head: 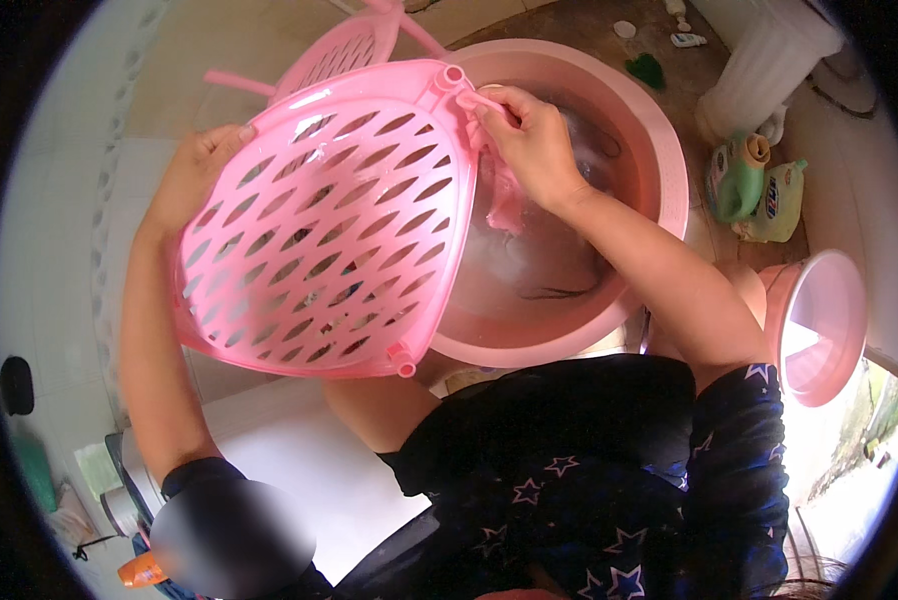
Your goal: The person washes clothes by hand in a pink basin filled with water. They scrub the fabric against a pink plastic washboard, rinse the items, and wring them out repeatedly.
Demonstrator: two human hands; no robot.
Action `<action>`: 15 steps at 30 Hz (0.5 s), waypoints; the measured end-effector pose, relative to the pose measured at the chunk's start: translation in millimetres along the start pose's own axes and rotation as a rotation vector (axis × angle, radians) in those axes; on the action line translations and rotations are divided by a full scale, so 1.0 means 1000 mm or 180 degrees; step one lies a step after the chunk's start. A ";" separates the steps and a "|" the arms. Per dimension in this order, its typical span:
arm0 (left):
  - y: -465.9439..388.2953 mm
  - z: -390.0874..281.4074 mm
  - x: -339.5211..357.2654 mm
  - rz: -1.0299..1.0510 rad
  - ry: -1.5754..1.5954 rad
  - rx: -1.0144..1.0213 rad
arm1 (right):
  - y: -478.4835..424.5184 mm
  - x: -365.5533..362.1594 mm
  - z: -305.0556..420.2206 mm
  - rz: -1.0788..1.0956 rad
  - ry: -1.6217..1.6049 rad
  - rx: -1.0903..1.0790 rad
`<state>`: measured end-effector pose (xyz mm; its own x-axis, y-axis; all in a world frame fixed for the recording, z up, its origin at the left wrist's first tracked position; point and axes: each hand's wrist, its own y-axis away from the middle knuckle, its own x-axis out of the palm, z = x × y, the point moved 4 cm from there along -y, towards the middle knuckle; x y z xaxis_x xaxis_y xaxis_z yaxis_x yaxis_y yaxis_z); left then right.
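Note:
A pink plastic rack shelf (pixel 329 225) with slanted oval slots and tube sockets at its corners is held up, tilted, over the left part of a large round pink tub (pixel 670 180). My left hand (pixel 209 161) grips the shelf's upper left rim. Near the corner socket at the upper right, my right hand (pixel 528 139) pinches a wet pink cloth (pixel 505 202) against the shelf's edge, and the cloth hangs down over the cloudy water. Part of the tub lies hidden behind the shelf.
Behind the shelf stands another pink slotted rack (pixel 348 56) with tube legs. To the right are a green detergent bottle (pixel 734 180), a yellowish refill pouch (pixel 775 202) and a pink bucket (pixel 831 330). A green scrubber (pixel 646 70) lies beyond the tub, near small white containers.

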<state>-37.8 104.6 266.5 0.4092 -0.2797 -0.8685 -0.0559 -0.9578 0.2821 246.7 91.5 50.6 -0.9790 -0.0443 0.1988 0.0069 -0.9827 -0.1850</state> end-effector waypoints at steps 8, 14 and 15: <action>-0.008 0.034 0.028 0.0101 0.0309 -0.0212 | -0.012 0.010 -0.012 -0.0454 0.0282 0.0154; -0.013 0.042 0.027 0.0025 0.0254 0.0128 | -0.032 0.013 -0.029 -0.0638 0.0677 -0.0643; -0.011 0.043 0.029 0.0015 0.0291 0.0107 | -0.032 0.015 -0.027 -0.0408 0.0532 -0.0695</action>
<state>-64.2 103.9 220.8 0.4901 -0.2785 -0.8260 -0.0879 -0.9586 0.2710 226.5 127.4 33.7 -0.9891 0.1258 0.0761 -0.1453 -0.9157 -0.3748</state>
